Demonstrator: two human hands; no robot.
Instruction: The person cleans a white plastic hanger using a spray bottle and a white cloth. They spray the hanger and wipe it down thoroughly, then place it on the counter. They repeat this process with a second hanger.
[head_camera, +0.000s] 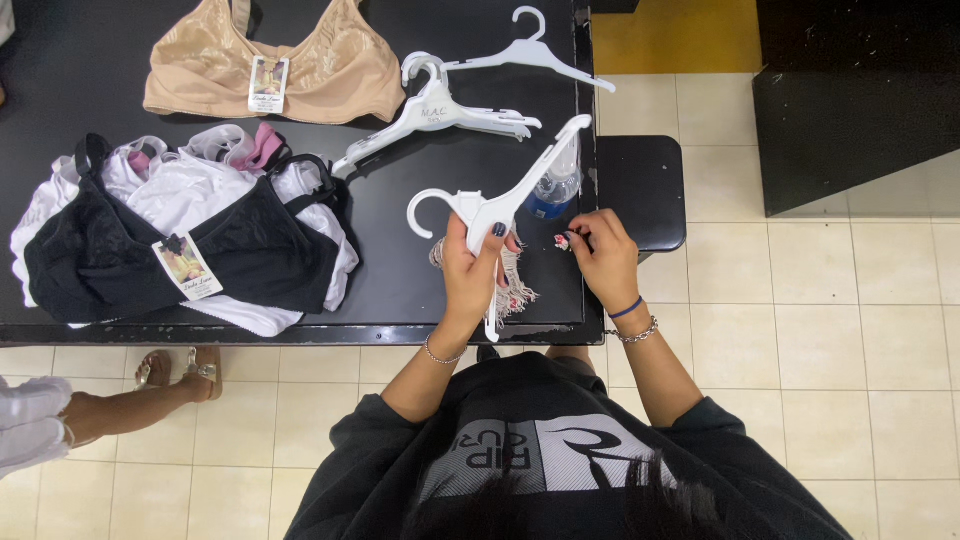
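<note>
Dark sweatshirt (560, 470) fills the bottom of the view, with both forearms reaching up over the edge of a black table (400, 290). Left hand (470, 270) is wrapped around the middle of a white plastic hanger (500, 205), thumb pressed on the neck just below the hook, and something beige and lacy (515, 285) dangles underneath it. Right hand (603, 255) is pinched shut on something tiny and pinkish at the fingertips, can't really tell what it is.

That hanger looks light and fairly stiff, thin arms though, so I'd guess it flexes or snaps if you twist it. Holding it at the thick centre by the hook seems like the safe spot. The lacy piece looks soft and floppy, easy to snag.

More white hangers (440, 110) sit further up the table, a beige bra (330, 65) with a tag lies at the top, and a pile of black and white bras (190, 230) sits to the left. A clear bottle with a blue label (555, 185) stands right behind the held hanger.

Floor is cream tile (800, 330). Somebody else's sandalled foot (185, 368) pokes in at the left.
</note>
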